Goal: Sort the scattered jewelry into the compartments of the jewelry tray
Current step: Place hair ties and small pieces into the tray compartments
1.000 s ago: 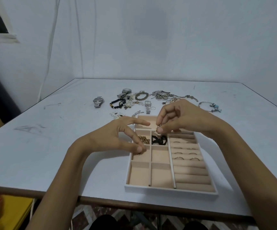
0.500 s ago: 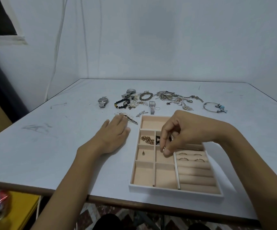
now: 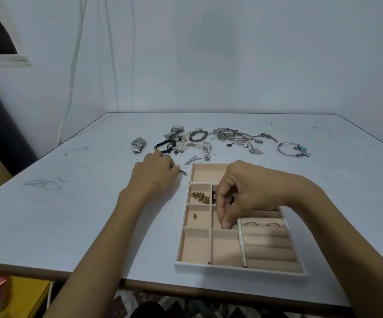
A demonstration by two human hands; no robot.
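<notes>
Left hand [image 3: 156, 176], flat earlier, now curls over a dark piece [image 3: 183, 173] beside the far-left corner of the jewelry tray [image 3: 232, 270], grip unclear. Right hand [image 3: 241, 198] pinches a small silver piece [image 3: 233, 227] in a middle compartment, toward the near edge of the worktop [image 3: 71, 214].

the jewelry tray [image 3: 241, 270] has a smooth white rim and a matt, velvety peach lining. the watch [image 3: 137, 144] and bangle [image 3: 288, 149] are polished silver metal; the chain [image 3: 200, 197] is glossy gold. the small piece [image 3: 232, 227] glints, probably metal. the table [image 3: 71, 214] is matt, scuffed.
</notes>
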